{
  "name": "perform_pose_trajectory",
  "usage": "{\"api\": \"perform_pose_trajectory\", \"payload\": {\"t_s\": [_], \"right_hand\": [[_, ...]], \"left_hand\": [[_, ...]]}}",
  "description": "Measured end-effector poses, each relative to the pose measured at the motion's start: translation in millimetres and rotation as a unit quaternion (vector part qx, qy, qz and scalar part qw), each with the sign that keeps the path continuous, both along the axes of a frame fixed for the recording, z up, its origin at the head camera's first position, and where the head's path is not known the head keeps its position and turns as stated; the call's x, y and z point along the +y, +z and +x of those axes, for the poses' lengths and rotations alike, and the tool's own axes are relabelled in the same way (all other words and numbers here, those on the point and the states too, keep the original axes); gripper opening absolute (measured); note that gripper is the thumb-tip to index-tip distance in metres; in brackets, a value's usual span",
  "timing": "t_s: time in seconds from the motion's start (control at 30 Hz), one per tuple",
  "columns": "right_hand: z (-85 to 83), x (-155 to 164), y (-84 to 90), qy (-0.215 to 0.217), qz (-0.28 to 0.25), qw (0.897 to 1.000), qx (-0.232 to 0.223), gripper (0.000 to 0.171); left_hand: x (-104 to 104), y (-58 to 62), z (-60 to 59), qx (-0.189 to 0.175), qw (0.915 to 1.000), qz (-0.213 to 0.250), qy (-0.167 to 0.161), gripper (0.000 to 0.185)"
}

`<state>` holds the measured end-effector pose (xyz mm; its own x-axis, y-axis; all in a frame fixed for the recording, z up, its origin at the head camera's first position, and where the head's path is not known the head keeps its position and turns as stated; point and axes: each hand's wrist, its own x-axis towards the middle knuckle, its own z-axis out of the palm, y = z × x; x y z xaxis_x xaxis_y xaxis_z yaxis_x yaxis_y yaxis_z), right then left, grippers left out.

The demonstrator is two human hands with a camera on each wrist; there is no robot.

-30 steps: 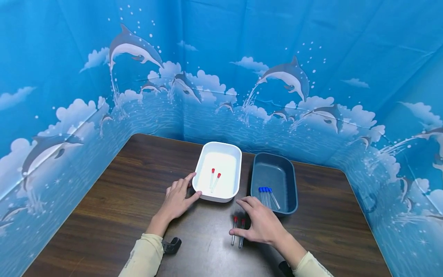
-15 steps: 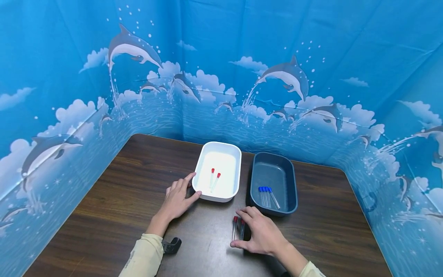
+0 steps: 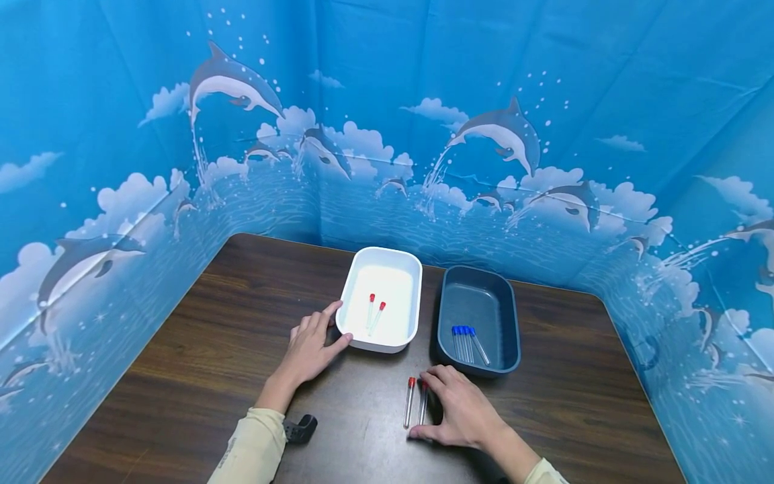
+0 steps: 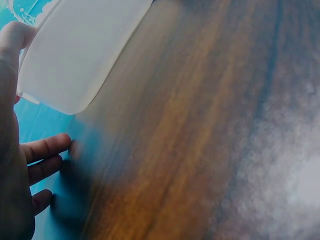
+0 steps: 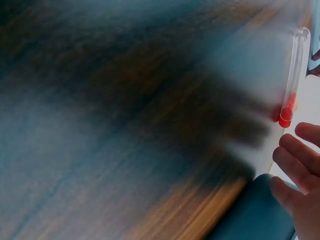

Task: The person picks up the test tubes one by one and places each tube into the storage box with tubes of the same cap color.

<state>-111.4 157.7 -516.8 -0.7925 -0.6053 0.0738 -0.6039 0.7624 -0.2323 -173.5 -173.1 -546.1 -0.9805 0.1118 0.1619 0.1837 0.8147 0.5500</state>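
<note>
My left hand [image 3: 310, 346] rests against the white bin [image 3: 417, 296], its index finger at the left wall and its thumb by the near-left corner. Its other fingers [image 4: 47, 147] stretch out beside the bin. My right hand [image 3: 462, 409] arches over the right-hand of two red-capped test tubes [image 3: 422, 411] on the table. Its index fingertip is at the red cap and its thumb near the clear lower end. In the right wrist view, the fingers [image 5: 300, 150] are spread close to the cap. The other red-capped tube [image 3: 409, 403] lies just left.
Two more red-capped tubes [image 3: 375, 318] lie inside the white bin. To its right stands a dark blue-grey bin [image 3: 514, 323] holding several blue-capped tubes [image 3: 465, 344]. A dolphin-print curtain [image 3: 387, 134] surrounds the wooden table [image 3: 199, 336] at the back and sides.
My right hand has shifted down and to the right, from over both loose tubes to over the right-hand one. My left hand stays in place at the white bin.
</note>
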Motion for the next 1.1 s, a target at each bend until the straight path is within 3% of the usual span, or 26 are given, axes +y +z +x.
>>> {"api": "perform_pose_trajectory", "payload": {"t_s": [0.4, 1.1], "right_hand": [[-0.2, 1.1, -5.7, 0.004, 0.008, 1.000, -0.027, 0.102], [0.9, -3.0, -6.0, 0.036, 0.007, 0.999, -0.022, 0.088]], "left_hand": [[0.2, 2.3, 0.2, 0.000, 1.0000, 0.001, -0.001, 0.078], [-0.6, -0.5, -0.5, -0.004, 1.0000, 0.004, -0.005, 0.077]]}}
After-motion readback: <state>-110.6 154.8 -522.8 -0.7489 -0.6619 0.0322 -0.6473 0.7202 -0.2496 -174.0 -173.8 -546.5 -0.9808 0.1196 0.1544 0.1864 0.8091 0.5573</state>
